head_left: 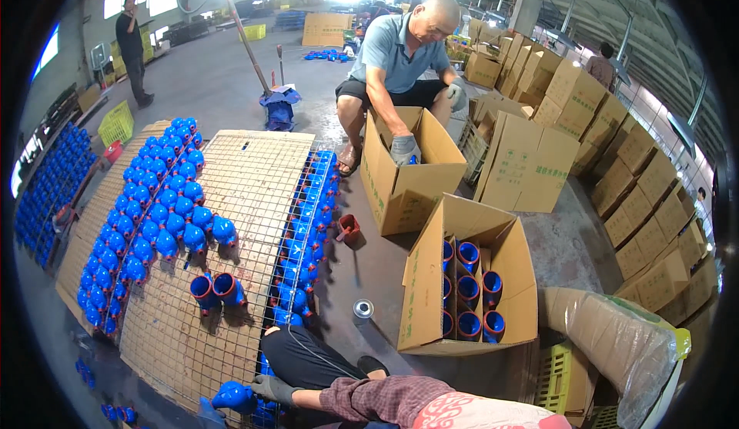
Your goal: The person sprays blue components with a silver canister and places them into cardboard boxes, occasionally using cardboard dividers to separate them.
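My right hand [274, 389], in a grey glove, reaches left from the lower edge under a dark plaid sleeve. Its fingers close on the rim of a blue pipe fitting [233, 397] above the wire mesh rack [265, 252]. Another blue piece [209, 413] lies just below, partly cut off by the dark rim. I do not see my left hand. Two blue fittings with red-edged openings, one of them this fitting [229, 288], stand on the mesh farther up. Rows of blue fittings [154, 217] cover the rack's left part, with more along its right edge.
An open carton [421, 306] with dividers holds several blue fittings. Beyond it, a co-worker [408, 56] reaches into another carton [396, 194]. A red container [349, 229] and a round metal piece [363, 310] lie on the floor. Stacked cartons [573, 98] line the right side.
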A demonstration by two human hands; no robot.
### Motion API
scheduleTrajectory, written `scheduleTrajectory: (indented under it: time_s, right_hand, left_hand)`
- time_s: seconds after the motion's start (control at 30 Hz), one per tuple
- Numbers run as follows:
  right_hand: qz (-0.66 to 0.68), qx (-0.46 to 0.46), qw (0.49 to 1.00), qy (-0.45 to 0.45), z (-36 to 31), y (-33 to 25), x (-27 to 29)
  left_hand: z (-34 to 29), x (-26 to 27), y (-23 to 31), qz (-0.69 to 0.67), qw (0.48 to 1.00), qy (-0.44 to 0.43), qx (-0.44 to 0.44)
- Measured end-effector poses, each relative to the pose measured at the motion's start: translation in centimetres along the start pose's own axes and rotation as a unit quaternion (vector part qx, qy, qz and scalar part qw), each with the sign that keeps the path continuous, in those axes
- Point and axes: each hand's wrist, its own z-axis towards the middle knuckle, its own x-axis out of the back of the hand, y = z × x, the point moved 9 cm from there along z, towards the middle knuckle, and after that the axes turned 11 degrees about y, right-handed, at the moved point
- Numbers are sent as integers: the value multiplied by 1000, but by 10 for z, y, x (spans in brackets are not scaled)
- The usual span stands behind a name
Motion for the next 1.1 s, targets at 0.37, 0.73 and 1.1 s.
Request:
scheduleTrajectory:
  time_s: [0.37,0.73,1.1]
  right_hand:
    - [52,-309,946,-86,-6,30,-34]
    - [17,-265,958,-112,-14,16,-31]
    - [159,-274,948,-21,5,-1,-5]
  left_hand:
    - [23,-15,-1,-41,999,16,-20]
    - [28,-52,43,-56,996,6,-69]
    - [30,-73,73,-67,992,3,-105]
